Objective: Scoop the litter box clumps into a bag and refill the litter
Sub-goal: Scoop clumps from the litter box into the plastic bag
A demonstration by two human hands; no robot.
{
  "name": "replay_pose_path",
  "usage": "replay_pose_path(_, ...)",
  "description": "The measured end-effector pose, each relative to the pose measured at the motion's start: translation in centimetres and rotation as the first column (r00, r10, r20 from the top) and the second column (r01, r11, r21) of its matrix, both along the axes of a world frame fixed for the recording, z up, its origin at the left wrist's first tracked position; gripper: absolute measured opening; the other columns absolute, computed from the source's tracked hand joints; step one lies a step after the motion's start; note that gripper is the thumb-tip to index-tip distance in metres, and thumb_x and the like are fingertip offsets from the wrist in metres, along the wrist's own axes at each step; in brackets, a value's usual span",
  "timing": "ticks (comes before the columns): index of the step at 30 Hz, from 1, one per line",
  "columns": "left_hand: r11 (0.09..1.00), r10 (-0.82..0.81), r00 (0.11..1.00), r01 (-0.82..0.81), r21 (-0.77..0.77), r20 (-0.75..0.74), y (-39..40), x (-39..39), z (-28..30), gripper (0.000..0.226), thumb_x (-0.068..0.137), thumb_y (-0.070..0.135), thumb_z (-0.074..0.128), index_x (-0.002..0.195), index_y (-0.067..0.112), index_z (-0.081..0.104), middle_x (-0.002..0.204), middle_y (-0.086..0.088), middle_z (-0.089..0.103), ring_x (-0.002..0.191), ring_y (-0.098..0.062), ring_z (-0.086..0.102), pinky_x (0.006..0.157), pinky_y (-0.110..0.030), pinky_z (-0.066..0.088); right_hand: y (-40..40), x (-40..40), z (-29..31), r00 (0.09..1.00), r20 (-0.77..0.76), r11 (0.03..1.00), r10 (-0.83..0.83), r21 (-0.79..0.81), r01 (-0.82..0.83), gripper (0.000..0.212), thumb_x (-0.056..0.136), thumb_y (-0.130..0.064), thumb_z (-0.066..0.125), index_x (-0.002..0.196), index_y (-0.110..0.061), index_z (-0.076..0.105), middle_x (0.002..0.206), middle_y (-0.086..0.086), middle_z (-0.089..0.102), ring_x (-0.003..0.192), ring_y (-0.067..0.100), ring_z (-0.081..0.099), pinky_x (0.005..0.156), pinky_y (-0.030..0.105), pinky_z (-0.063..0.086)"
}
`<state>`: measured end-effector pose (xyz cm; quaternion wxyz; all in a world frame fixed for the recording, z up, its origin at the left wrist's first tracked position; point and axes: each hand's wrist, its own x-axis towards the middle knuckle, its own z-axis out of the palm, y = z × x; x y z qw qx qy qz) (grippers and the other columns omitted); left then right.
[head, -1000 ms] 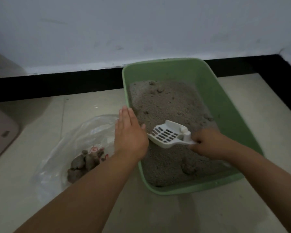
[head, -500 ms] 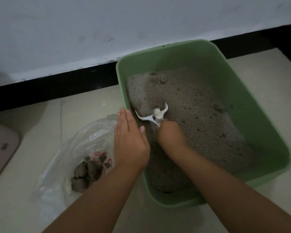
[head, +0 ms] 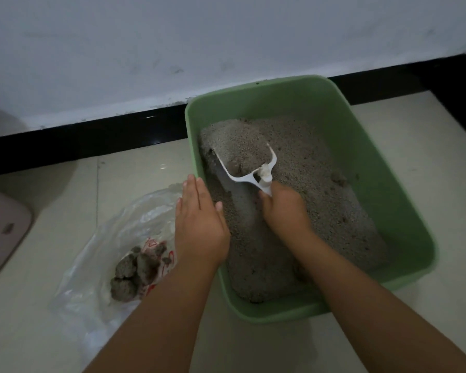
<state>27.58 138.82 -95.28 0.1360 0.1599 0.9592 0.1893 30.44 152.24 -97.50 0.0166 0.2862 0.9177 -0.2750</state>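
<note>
Seen from the head camera, the right hand (head: 284,208) grips a white litter scoop (head: 249,164) heaped with litter inside the green litter box (head: 374,146), while the left hand (head: 199,224), fingers together, rests flat on the box's left rim, the clear plastic bag (head: 113,238) of clumps (head: 137,273) just left of it.

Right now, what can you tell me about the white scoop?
The white scoop looks like plastic, with raised side walls and a short handle. The right hand grips that handle. Its front is pushed into the grey litter near the green box's far left corner, heaped with litter. Any slots are hidden under the load.
</note>
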Motion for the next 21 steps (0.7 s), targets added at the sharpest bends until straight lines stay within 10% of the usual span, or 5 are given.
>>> replay_pose_path(21, 0.994, -0.013, 1.000, 0.013, -0.108, -0.001, -0.1, 0.4, 0.7, 0.057, 0.102, 0.026, 0.019, 0.147, 0.002, -0.006, 0.157, -0.012, -0.007, 0.146, -0.022, -0.007, 0.118, -0.032, -0.002, 1.4, 7.4, 3.8, 0.999, -0.034, 0.993, 0.005, 0.119, -0.001, 0.030, 0.096, -0.018, 0.045, 0.114, 0.004, 0.056, 0.107, 0.023, 0.062, 0.097, 0.033, 0.058, 0.076, 0.033, 0.040)
